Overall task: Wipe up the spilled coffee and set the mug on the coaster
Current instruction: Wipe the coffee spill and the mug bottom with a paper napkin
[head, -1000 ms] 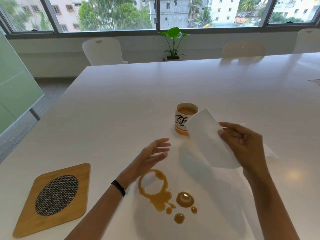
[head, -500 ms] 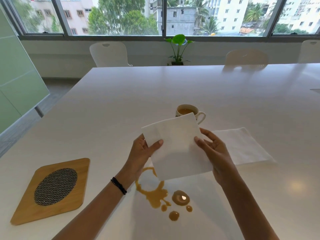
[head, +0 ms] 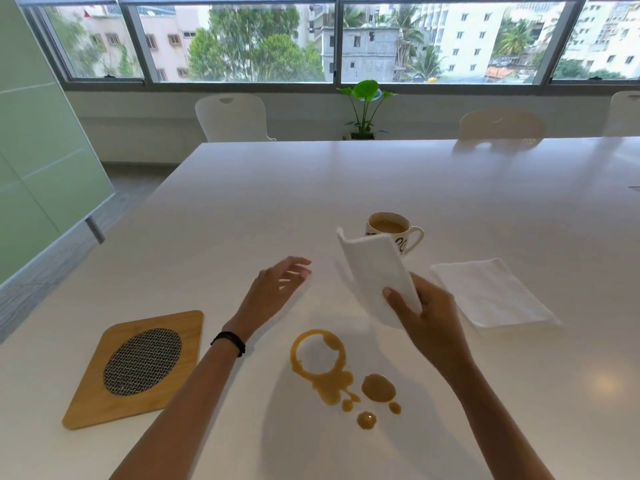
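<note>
**Napkin folded in one hand, spill not yet touched**

The right hand (head: 426, 317) pinches the lower end of a white paper napkin (head: 375, 271), thumb on the near face and fingers behind it. The sheet stands up, doubled over on itself. The left hand (head: 277, 289) holds nothing, its fingers loosely spread above the table (head: 311, 188).

Taking the coffee spill (head: 332, 372) as the dial's centre, the held napkin is at 1 o'clock and raised off the surface. The mug (head: 391, 230) stands beyond it, also at 1 o'clock. The wooden coaster (head: 138, 365) with its woven insert lies at 9 o'clock, well apart from the mug.

The napkin looks light and limp. It will likely soak through quickly and tear if dragged, so a folded pad pressed flat under the fingers should serve better than a pinched edge. The mug is ceramic, so probably hard and breakable. It is nearly full of coffee, so it is best lifted level by the handle, which points to 3 o'clock. A stack of spare napkins (head: 488, 292) lies at 2 o'clock.

Half a second ago both hands held the napkin spread open over the spill. Since then the left hand has let go and drawn off towards 11 o'clock, and the sheet has folded into the right hand alone. The spill, mug and coaster lie as they did.
</note>
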